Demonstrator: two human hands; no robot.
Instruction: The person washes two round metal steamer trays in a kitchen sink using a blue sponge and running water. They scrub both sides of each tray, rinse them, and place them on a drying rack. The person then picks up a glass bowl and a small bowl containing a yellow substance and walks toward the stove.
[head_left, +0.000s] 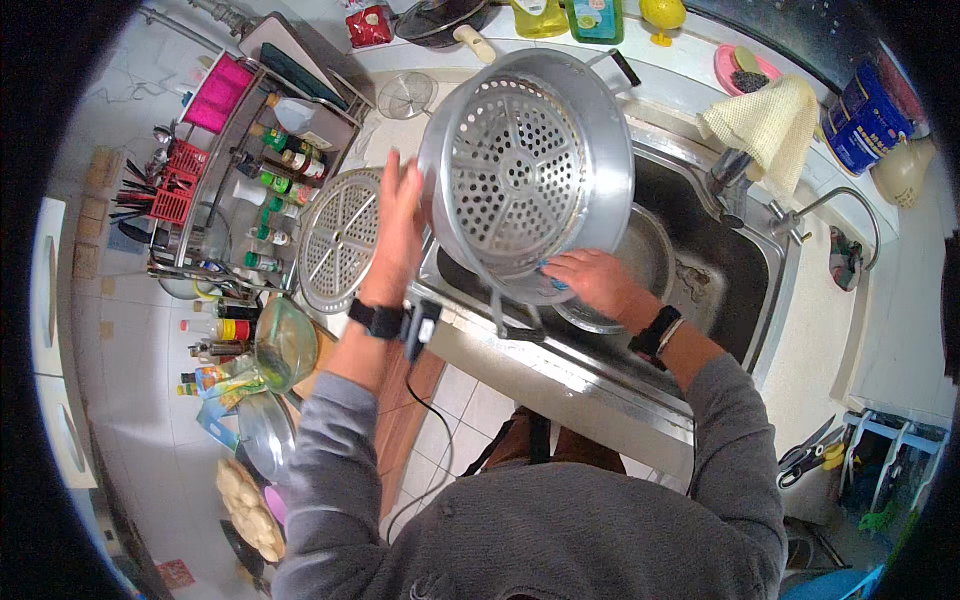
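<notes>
A metal steamer pot (609, 180) with a perforated bottom is tilted over the near left part of the sink (750, 300), its opening towards me. My right hand (596, 283) presses a small blue scrubber or cloth (559, 284) against the inside of its lower rim. Blurred, my left hand (397, 225) is beside the pot's left outer wall with its fingers stretched out; whether it touches the wall is hard to tell. A round metal pan or lid (651, 236) lies in the sink, partly hidden behind the pot and my right hand.
A perforated steamer plate (337, 240) lies on the counter at left, near a rack (217, 180) of bottles and utensils. The faucet (729, 180), draped with a pale mesh cloth (772, 124), stands at the sink's right back. A black cable (442, 420) hangs from the device at my left wrist.
</notes>
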